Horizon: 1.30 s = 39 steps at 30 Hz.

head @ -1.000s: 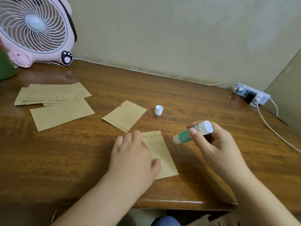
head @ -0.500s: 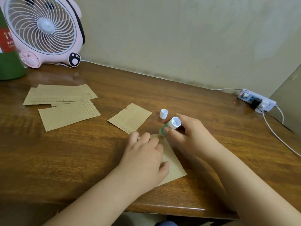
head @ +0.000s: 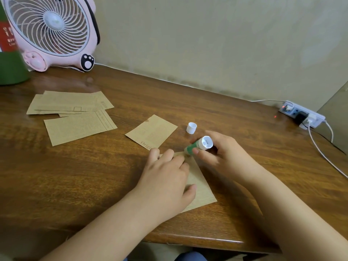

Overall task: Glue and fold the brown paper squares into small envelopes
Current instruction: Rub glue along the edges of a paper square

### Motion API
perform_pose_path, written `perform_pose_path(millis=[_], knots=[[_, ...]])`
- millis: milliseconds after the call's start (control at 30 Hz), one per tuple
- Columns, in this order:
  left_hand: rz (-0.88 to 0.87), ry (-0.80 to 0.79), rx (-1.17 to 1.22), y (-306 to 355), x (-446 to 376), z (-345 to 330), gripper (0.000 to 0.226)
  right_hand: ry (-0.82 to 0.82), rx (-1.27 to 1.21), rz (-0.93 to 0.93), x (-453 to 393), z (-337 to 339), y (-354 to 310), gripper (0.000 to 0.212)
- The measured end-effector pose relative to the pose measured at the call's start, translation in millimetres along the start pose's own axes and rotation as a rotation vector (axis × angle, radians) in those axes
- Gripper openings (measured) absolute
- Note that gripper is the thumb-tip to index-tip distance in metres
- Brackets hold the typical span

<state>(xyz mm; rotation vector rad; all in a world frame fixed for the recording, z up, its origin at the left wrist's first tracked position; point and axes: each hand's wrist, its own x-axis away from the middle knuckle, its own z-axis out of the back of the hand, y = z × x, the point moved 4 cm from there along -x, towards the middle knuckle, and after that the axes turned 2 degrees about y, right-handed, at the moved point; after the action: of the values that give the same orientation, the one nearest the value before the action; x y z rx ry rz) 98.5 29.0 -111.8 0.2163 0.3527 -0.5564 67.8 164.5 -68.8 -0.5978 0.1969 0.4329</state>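
A brown paper piece (head: 200, 187) lies near the table's front edge, pinned flat under my left hand (head: 165, 182), whose fingers are spread over most of it. My right hand (head: 222, 157) grips a green and white glue stick (head: 199, 146), tilted with its tip down at the paper's far top corner, beside my left fingertips. The stick's white cap (head: 191, 127) stands on the table just behind. Another brown paper piece (head: 151, 131) with printed letters lies behind my left hand. Several more brown papers (head: 73, 113) are spread at the left.
A pink fan (head: 50, 32) stands at the back left, next to a green container (head: 11, 63). A white power strip (head: 301, 114) with cables sits at the back right by the wall. The wooden table (head: 75, 176) ends just below my forearms.
My right hand came down and left with the glue stick, from held above the table to touching the paper's top corner. My left hand stayed pressing the paper.
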Motion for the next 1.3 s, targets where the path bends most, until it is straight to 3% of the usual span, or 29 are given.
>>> perform_pose_path(millis=[233,367,500,600,767,967,1300], knots=[[0.002,-0.089,0.02,-1.5,1.3,4.2,0.064,-0.071,-0.04,0.021,24.3,15.1,0.5,0.007],[0.008,-0.057,0.01,-2.7,2.8,3.6,0.061,0.037,-0.056,0.019,12.7,12.6,-1.4,0.004],[0.0,-0.029,-0.007,-4.1,2.5,-1.4,0.058,0.024,-0.001,0.023,4.7,2.2,-2.5,0.014],[-0.009,0.018,-0.022,-3.9,2.6,-2.3,0.055,-0.016,-0.02,0.022,15.2,5.7,-0.2,0.003],[-0.02,0.048,-0.006,-5.0,2.8,-5.9,0.051,-0.134,-0.028,0.061,43.7,16.2,-4.8,0.022],[-0.013,0.06,-0.007,-4.7,2.9,-4.2,0.053,-0.025,-0.013,0.079,29.6,13.3,-1.4,0.016],[-0.003,0.047,-0.001,-4.9,3.1,-3.5,0.053,-0.103,-0.053,0.057,70.5,19.9,-8.3,0.017]])
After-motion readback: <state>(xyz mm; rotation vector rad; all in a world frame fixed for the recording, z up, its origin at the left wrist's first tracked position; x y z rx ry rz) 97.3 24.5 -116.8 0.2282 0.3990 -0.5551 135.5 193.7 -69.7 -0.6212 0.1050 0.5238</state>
